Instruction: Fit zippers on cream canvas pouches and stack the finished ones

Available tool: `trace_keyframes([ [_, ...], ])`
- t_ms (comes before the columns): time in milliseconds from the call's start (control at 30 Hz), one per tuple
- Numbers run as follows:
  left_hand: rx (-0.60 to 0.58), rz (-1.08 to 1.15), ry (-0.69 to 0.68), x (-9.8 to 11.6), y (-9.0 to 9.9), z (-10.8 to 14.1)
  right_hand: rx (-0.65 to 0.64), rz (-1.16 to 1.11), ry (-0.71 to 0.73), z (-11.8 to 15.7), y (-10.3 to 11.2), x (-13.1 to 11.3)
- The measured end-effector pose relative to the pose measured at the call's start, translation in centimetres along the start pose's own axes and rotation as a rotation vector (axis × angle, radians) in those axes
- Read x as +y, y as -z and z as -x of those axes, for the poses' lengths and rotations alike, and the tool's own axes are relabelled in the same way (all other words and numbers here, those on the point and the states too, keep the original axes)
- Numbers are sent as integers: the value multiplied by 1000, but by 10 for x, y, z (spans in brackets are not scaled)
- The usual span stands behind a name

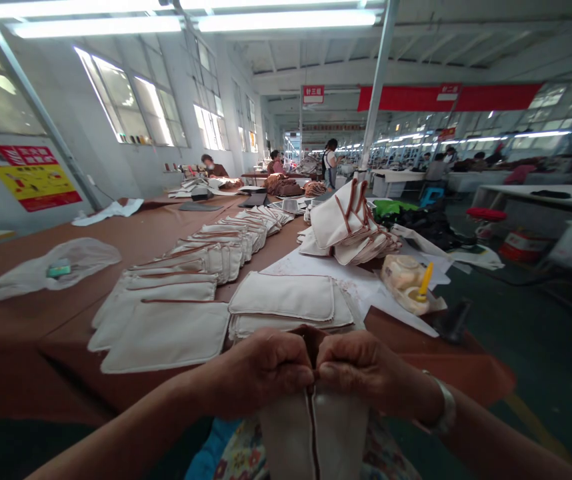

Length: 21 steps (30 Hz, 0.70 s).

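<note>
A cream zippered pouch (289,433) with a brown zip down its middle hangs in front of my lap, held at its top end. My left hand (271,363) pinches the edge on one side of the zip, and my right hand (361,370) pinches the other side, knuckles nearly touching. Between the fists a bit of brown lining shows. My fingertips hide the zip's end. Just beyond my hands lies a stack of cream pouches (283,297); left of it, a long overlapping row of similar pouches (166,330) runs away along the table.
On the brown-covered table (16,327) lie a plastic bag (86,257) at left and a heap of cream pouches (346,223) at right. A glue tub (401,277) with a yellow-handled brush (425,281) stands near the right edge. People work farther back.
</note>
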<state>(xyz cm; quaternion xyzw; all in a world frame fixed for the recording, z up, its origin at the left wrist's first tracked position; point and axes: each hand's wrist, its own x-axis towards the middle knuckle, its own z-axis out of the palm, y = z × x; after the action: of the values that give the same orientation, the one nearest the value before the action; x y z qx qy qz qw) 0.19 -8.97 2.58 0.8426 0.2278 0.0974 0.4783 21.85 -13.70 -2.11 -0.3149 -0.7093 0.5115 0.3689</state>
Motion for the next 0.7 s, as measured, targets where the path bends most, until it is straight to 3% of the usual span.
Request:
trace_keyframes([
  [167,7,454,-55,-16,-15,0,54,-568,-44,2,-19,20],
  [300,27,736,44,-31,-18,-3,82,-539,-61,2,-15,17],
  [433,59,740,148,-27,-10,-3,93,-449,-36,-1,-7,14],
  [567,29,620,109,-17,-12,-2,67,-371,13,-9,-7,24],
  [700,251,408,48,-17,-19,1,28,-177,63,-20,0,18],
])
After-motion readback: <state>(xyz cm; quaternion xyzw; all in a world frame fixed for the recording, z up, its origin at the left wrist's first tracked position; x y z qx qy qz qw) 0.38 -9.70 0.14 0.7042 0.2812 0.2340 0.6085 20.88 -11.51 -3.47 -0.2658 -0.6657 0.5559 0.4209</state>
